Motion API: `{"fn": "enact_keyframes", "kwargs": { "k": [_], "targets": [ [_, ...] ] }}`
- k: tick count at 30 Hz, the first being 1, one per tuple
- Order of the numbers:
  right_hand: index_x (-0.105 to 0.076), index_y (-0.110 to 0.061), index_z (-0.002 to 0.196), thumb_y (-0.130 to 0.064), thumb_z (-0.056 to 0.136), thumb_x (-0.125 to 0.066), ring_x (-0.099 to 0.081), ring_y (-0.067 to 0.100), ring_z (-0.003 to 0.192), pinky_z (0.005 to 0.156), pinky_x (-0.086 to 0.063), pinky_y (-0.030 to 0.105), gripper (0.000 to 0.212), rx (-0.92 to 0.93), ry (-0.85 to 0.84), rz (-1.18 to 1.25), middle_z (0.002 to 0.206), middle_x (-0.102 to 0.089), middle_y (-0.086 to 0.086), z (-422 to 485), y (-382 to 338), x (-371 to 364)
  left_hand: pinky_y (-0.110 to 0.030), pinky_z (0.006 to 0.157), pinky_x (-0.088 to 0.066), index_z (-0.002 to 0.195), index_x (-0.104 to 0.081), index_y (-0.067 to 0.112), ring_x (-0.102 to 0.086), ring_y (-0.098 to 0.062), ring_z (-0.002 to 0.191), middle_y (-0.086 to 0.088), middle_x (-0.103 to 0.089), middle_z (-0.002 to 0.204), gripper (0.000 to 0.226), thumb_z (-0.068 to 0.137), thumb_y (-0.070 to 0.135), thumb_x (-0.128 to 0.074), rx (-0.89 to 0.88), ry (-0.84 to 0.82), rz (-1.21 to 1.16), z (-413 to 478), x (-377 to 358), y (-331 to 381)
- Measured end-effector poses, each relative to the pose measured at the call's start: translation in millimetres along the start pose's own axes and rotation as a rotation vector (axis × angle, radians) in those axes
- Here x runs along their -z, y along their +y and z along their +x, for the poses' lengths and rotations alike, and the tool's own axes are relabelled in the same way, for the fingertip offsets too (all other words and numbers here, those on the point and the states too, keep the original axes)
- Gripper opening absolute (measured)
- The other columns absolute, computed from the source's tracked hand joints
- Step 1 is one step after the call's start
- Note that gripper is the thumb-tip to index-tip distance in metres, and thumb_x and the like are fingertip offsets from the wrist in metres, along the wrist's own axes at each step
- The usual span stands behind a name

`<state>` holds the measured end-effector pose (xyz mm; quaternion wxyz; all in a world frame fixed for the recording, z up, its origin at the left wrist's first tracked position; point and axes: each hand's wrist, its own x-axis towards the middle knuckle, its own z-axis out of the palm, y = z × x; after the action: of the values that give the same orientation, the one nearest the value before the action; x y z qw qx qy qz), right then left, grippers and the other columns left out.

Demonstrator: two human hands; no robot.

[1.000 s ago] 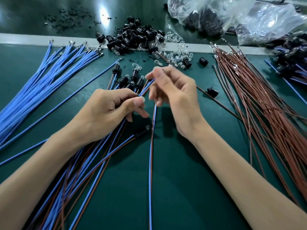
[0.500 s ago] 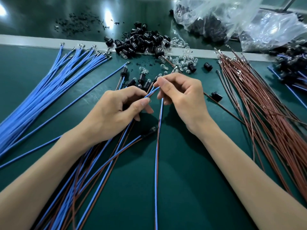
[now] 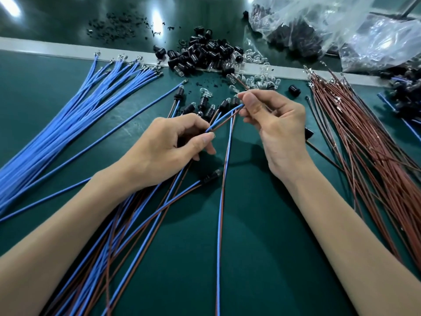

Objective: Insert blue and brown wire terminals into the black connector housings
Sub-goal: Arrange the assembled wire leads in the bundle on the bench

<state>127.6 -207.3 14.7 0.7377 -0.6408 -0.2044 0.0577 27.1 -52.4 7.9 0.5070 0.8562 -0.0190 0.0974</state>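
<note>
My left hand [image 3: 164, 144] curls around a small dark part, seemingly a black housing [image 3: 182, 142], mostly hidden by the fingers. A blue and brown wire pair [image 3: 224, 119] runs from my left thumb tip up to my right hand [image 3: 275, 126], which pinches it between thumb and forefinger. From that pinch the same pair drops to the bottom edge of the view. Loose black housings [image 3: 205, 53] lie heaped at the back. Blue wires [image 3: 68, 124] fan out at the left and brown wires [image 3: 364, 156] at the right.
Finished wire pairs with housings [image 3: 136, 224] lie under my left forearm on the green mat [image 3: 273, 247]. Clear bulbs [image 3: 262, 80] are scattered near a pale strip. Plastic bags [image 3: 330, 26] sit at the back right, and more assemblies [image 3: 405, 94] at the far right.
My hands have drawn apart. The right hand moved up and to the right with the wire pair, so a longer stretch of it shows between the hands.
</note>
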Motion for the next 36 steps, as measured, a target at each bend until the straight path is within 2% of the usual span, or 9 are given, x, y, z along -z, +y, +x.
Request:
{"fn": "enact_keyframes", "kwargs": {
  "k": [9,13,18,20,23,26,31,34,36],
  "targets": [
    [-0.066,-0.017,0.09,0.0,0.086,-0.066,-0.061,0.007,0.059,0.061,-0.049,0.018,0.017,0.076,0.008,-0.037,0.067,-0.064,-0.006,-2.1,-4.7,1.4,-0.013,0.065,-0.048,0.094,-0.062,0.015,-0.062,-0.005,0.058,0.005,-0.073,0.082,0.019,0.084,0.03,-0.055,-0.002,-0.042,-0.04,0.0,-0.4,9.5],
    [-0.063,-0.015,0.085,0.003,0.082,-0.069,-0.061,0.005,0.059,0.06,-0.05,0.016,0.019,0.066,-0.09,-0.088,0.068,-0.064,-0.006,-8.7,-0.1,-7.2,-0.016,0.065,-0.05,0.097,-0.063,0.01,-0.064,-0.009,0.059,0.005,-0.073,0.083,0.025,0.083,0.03,-0.056,-0.006,-0.032,-0.041,1.6,0.2,12.0],
    [-0.066,-0.019,0.074,-0.005,0.077,-0.075,-0.063,0.007,0.065,0.067,-0.053,0.024,0.017,0.104,-0.181,-0.239,0.071,-0.068,-0.006,-12.6,0.1,-12.5,-0.016,0.061,-0.049,0.095,-0.061,0.011,-0.062,-0.008,0.061,0.002,-0.071,0.084,0.006,0.093,0.011,-0.055,0.033,0.004,-0.08,2.5,-3.6,11.2],
    [-0.071,-0.018,0.079,-0.015,0.081,-0.073,-0.063,0.005,0.074,0.07,-0.049,0.019,0.004,0.153,-0.14,-0.368,0.078,-0.07,-0.007,-6.6,0.5,-4.8,-0.019,0.061,-0.048,0.102,-0.059,0.012,-0.055,-0.009,0.06,0.006,-0.069,0.086,0.013,0.095,0.005,-0.051,0.015,0.026,-0.006,3.5,-5.6,11.6],
    [-0.072,-0.011,0.098,-0.017,0.088,-0.065,-0.057,0.015,0.097,0.08,-0.041,0.012,0.014,0.263,-0.013,-0.804,0.101,-0.066,0.002,9.5,7.9,7.6,-0.012,0.056,-0.036,0.104,-0.057,0.013,-0.044,-0.001,0.055,0.006,-0.064,0.082,0.016,0.097,0.003,-0.047,-0.033,0.094,0.133,4.7,-6.8,12.5],
    [-0.07,-0.012,0.107,-0.019,0.089,-0.066,-0.054,0.022,0.104,0.093,-0.037,0.021,0.02,0.155,-0.099,-1.09,0.107,-0.061,0.004,23.2,16.4,15.5,-0.011,0.053,-0.031,0.101,-0.06,0.009,-0.044,0.003,0.053,0.011,-0.054,0.068,0.013,0.097,0.01,-0.048,-0.024,0.189,0.236,4.2,-5.7,11.2],
    [-0.071,-0.01,0.089,-0.011,0.085,-0.069,-0.055,0.016,0.078,0.082,-0.047,0.035,0.005,0.126,-0.071,-1.038,0.086,-0.061,0.001,32.0,13.9,12.6,-0.025,0.059,-0.025,0.092,-0.06,0.009,-0.041,-0.001,0.053,0.015,-0.04,0.056,0.019,0.097,0.025,-0.051,-0.041,0.253,0.366,2.0,-6.5,7.5],
    [-0.07,-0.008,0.094,-0.016,0.091,-0.063,-0.061,0.018,0.079,0.076,-0.049,0.031,0.011,0.25,0.009,-1.017,0.085,-0.066,-0.001,24.0,2.5,6.6,-0.031,0.055,-0.029,0.089,-0.061,0.008,-0.04,-0.01,0.049,0.012,-0.04,0.052,0.028,0.096,0.032,-0.048,-0.09,0.253,0.41,0.9,-9.7,7.8],
    [-0.069,-0.01,0.091,-0.021,0.092,-0.061,-0.061,0.013,0.069,0.066,-0.047,0.023,0.013,0.387,0.04,-0.848,0.076,-0.062,-0.007,13.8,-16.6,-2.6,-0.034,0.051,-0.036,0.089,-0.062,0.007,-0.041,-0.02,0.048,0.007,-0.044,0.052,0.031,0.095,0.033,-0.047,-0.141,0.25,0.438,0.4,-11.5,9.2]
  ]
}}
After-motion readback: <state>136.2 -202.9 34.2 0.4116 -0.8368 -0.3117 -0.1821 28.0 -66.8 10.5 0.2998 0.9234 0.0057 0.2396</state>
